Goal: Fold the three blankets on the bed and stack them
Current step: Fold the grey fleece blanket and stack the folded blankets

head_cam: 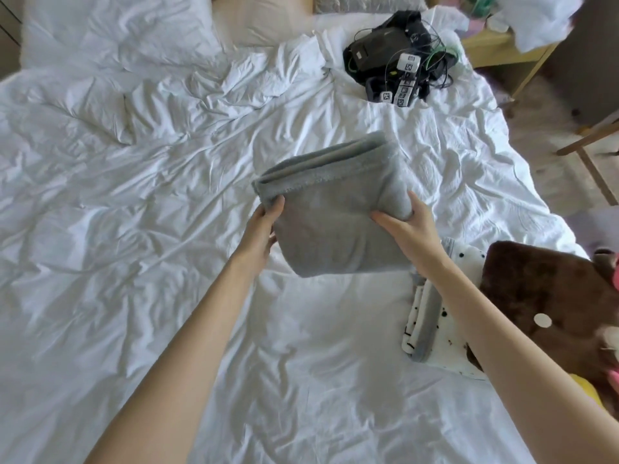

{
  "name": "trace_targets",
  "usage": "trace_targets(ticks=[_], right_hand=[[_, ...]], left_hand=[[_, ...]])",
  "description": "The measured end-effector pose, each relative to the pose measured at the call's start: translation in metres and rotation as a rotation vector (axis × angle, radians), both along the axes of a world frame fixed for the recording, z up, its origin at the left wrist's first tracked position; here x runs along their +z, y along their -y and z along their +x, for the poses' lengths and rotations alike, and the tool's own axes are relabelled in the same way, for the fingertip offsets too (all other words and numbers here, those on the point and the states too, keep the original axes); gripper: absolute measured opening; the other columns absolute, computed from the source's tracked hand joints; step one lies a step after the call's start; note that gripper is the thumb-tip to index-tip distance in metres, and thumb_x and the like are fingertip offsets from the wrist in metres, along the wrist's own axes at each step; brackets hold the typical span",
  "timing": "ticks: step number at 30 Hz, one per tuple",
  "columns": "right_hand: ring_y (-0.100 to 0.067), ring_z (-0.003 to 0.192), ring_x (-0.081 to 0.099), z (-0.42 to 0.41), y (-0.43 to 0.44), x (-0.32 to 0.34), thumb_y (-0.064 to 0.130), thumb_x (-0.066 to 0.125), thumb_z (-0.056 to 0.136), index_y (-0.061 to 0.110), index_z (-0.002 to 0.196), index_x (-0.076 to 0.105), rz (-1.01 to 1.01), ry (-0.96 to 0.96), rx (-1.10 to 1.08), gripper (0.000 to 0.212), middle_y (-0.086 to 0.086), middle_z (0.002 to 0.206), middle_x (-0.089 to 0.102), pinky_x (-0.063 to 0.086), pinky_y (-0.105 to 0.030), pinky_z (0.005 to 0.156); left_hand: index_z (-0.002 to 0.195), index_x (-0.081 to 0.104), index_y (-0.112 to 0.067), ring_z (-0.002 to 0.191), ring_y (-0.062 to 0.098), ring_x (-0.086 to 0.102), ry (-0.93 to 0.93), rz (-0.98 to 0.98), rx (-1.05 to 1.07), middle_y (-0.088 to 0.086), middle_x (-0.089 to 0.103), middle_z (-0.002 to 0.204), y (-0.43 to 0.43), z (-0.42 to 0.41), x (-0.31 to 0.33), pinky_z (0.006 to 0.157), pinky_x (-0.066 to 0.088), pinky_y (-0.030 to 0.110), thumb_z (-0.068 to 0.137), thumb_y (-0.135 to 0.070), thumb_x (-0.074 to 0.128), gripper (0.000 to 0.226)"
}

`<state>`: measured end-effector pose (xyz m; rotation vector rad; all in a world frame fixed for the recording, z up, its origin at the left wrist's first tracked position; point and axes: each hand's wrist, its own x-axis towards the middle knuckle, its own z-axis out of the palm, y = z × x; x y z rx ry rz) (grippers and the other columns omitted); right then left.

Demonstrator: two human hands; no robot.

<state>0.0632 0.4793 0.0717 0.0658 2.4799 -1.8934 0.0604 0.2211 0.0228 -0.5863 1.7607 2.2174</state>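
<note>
left grip, right grip curled round sides of our grey blanket so folds hold | we'd guess spotted blanket stack next

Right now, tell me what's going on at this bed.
A person is holding a folded grey blanket above the white bed. The left hand grips its left edge and the right hand grips its right edge. To the right, near the bed's edge, a folded white spotted blanket already lies flat, with a brown blanket overlapping its far side. The grey one has not yet joined them. A heap of black gear with cables sits at the far side.
</note>
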Motion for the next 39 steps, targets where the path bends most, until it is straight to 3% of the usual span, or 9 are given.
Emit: trace_targets(ticks=[5,8,10,15,19,22,27,33,39], right_hand=[[-0.018,0.078,0.045,0.045,0.019,-0.007,0.012,0.064,0.071,0.021,0.104,0.061,0.651,-0.461,0.185,0.035,0.002,0.087,0.046,0.035,-0.029,0.063],[-0.028,0.088,0.050,0.106,0.020,-0.066,0.002,0.063,0.069,0.020,0.122,0.060,0.926,-0.322,0.453,0.056,-0.006,0.096,0.049,0.039,-0.036,0.072],[-0.028,0.101,0.051,0.139,0.008,-0.104,0.001,0.057,0.077,0.021,0.128,0.054,0.993,-0.138,0.635,0.056,-0.004,0.109,0.049,0.038,-0.034,0.082],[-0.025,0.101,0.053,0.150,-0.015,-0.139,0.006,0.054,0.084,0.018,0.121,0.058,0.859,0.096,0.418,0.039,-0.001,0.110,0.050,0.042,-0.031,0.070],[-0.025,0.109,0.050,0.119,-0.025,-0.146,0.016,0.060,0.088,0.013,0.121,0.049,0.759,0.229,0.046,0.034,-0.005,0.123,0.046,0.047,-0.033,0.074],[-0.027,0.123,0.046,0.096,-0.027,-0.152,0.036,0.070,0.085,0.011,0.134,0.037,0.365,0.595,-0.162,0.065,-0.007,0.136,0.042,0.043,-0.038,0.097],[-0.032,0.112,0.059,0.089,-0.034,-0.155,0.040,0.083,0.071,0.006,0.132,0.049,-0.325,1.002,-0.285,0.078,-0.010,0.128,0.060,0.047,-0.047,0.101],[-0.026,0.094,0.069,0.084,-0.053,-0.091,0.038,0.082,0.071,0.021,0.113,0.065,-0.385,0.808,-0.179,0.048,-0.006,0.105,0.072,0.058,-0.036,0.071],[-0.019,0.097,0.070,0.088,-0.090,0.017,0.041,0.081,0.069,0.034,0.118,0.058,-0.431,0.490,-0.161,0.054,0.003,0.108,0.071,0.059,-0.036,0.075]], left_hand=[[0.141,0.047,-0.015,0.128,0.032,0.053,0.289,0.371,0.130,0.009,0.055,0.136,0.007,0.042,-0.032,0.100,0.044,0.054,0.092,-0.065,0.039,0.071],[0.124,0.062,-0.004,0.111,0.036,0.066,0.430,0.586,0.088,0.020,0.065,0.124,-0.010,0.091,-0.065,0.084,0.055,0.045,0.087,-0.074,0.035,0.085],[0.122,0.064,-0.002,0.107,0.035,0.066,0.569,0.440,0.007,0.019,0.067,0.120,-0.027,0.118,-0.083,0.081,0.052,0.041,0.085,-0.078,0.037,0.089],[0.084,0.077,-0.016,0.070,0.017,0.071,0.643,0.114,-0.114,0.002,0.074,0.078,-0.033,0.141,-0.104,0.060,0.052,0.027,0.077,-0.075,0.052,0.065],[0.128,0.057,-0.013,0.111,0.025,0.065,0.504,-0.051,-0.160,0.007,0.069,0.119,-0.043,0.115,-0.096,0.084,0.050,0.034,0.052,-0.077,0.074,0.101],[0.132,0.038,-0.012,0.114,0.025,0.060,0.457,-0.168,-0.103,0.009,0.060,0.125,-0.053,0.097,-0.101,0.100,0.048,0.044,0.052,-0.063,0.082,0.105],[0.123,0.065,-0.005,0.099,0.027,0.068,0.615,-0.022,-0.157,0.014,0.071,0.114,-0.058,0.095,-0.111,0.100,0.050,0.043,0.081,-0.036,0.074,0.052],[0.112,0.072,-0.010,0.089,0.025,0.073,0.484,0.122,-0.197,0.013,0.074,0.108,-0.062,0.088,-0.053,0.073,0.057,0.033,0.080,-0.038,0.073,0.042],[0.091,0.081,-0.019,0.089,0.023,0.074,0.262,0.124,-0.289,0.009,0.075,0.106,-0.092,0.073,0.050,0.067,0.059,0.031,0.076,-0.040,0.076,0.026]])
